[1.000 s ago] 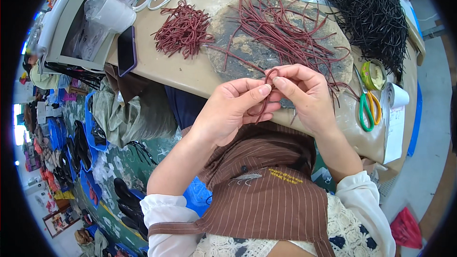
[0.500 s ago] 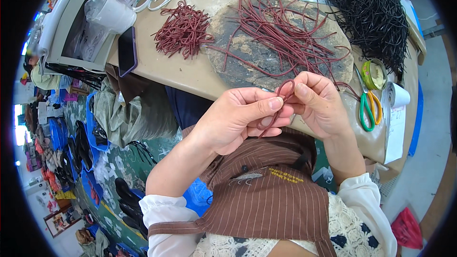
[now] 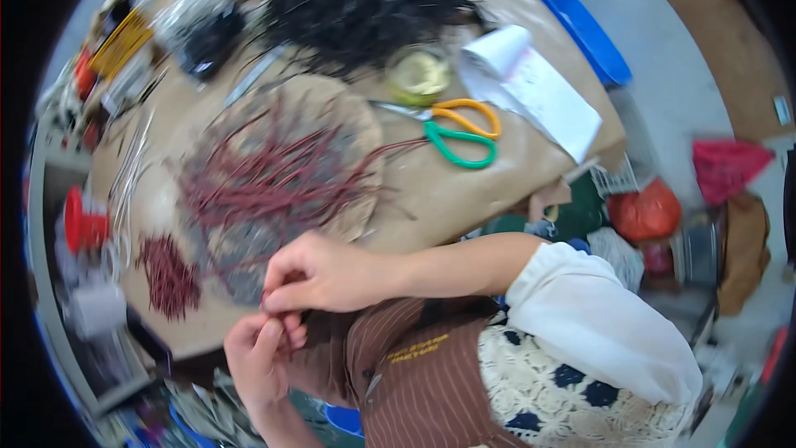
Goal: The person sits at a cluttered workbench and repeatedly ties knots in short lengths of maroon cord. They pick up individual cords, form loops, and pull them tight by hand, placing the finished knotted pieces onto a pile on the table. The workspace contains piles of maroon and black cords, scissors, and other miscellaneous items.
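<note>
My left hand (image 3: 259,358) and my right hand (image 3: 322,275) meet at the table's near edge, above my striped brown apron. Thumbs and fingers of both are pinched together on a thin dark red cord (image 3: 265,299). Only a scrap of this cord shows between the fingertips, and motion blurs it. Just beyond my right hand, long loose dark red cords (image 3: 265,174) lie across a round worn board (image 3: 365,129). A smaller heap of looped red cords (image 3: 168,278) sits to the left of the board.
Scissors (image 3: 464,134) with green and orange handles lie right of the board, by an open round tin (image 3: 419,75) and a paper roll (image 3: 531,87). Black strips (image 3: 356,4) are heaped at the back. A red container (image 3: 85,220) and white cords (image 3: 133,174) are at far left.
The view has swung to the right, so the table's things appear further left. Both hands stay pinched together on the cord; its loop, plain before, is now mostly hidden.
</note>
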